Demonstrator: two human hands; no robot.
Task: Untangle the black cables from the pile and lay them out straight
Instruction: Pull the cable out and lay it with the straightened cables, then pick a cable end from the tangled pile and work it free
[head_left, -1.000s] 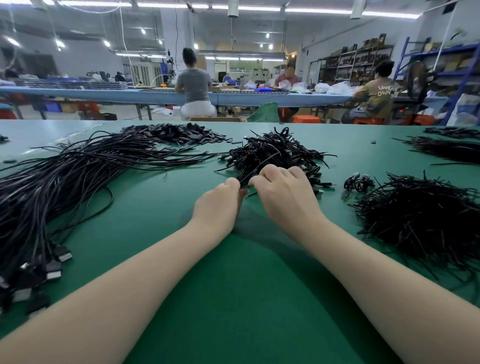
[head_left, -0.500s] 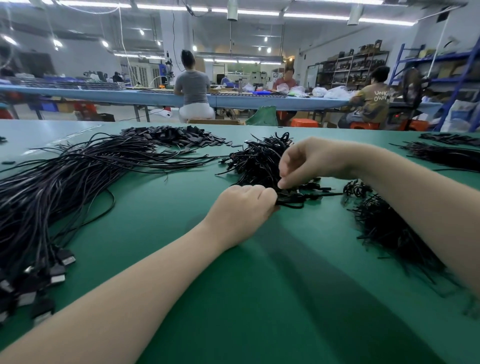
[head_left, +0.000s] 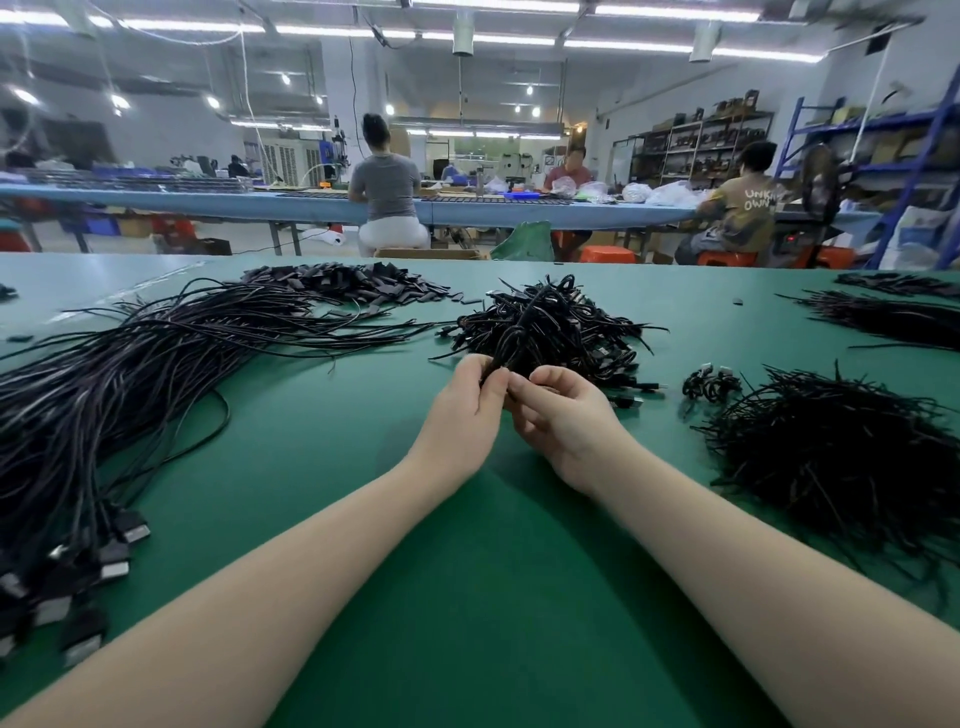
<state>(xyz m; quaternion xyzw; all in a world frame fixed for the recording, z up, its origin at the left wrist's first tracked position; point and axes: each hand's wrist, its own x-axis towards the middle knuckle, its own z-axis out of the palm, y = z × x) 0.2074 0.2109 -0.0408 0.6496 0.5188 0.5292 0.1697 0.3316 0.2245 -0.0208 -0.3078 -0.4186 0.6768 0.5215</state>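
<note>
A tangled pile of short black cables (head_left: 556, 325) lies on the green table (head_left: 467, 597) just beyond my hands. My left hand (head_left: 460, 415) and my right hand (head_left: 566, 415) meet at the pile's near edge. Both pinch one bundled black cable (head_left: 511, 345) that rises from between their fingertips toward the pile. The cable's lower end is hidden by my fingers. To the left lies a long sheaf of straightened black cables (head_left: 104, 395), their plugs (head_left: 111, 551) toward the near left edge.
A heap of thin black ties (head_left: 841, 457) fills the right side, with a small coiled cable (head_left: 711, 382) beside it. Flat black pieces (head_left: 353, 283) and more black bundles (head_left: 883, 317) lie farther back. People sit at a blue bench beyond the table.
My right hand came back down from above the pile to meet my left hand. Both now hold a cable bundle lifted from the pile's near edge.
</note>
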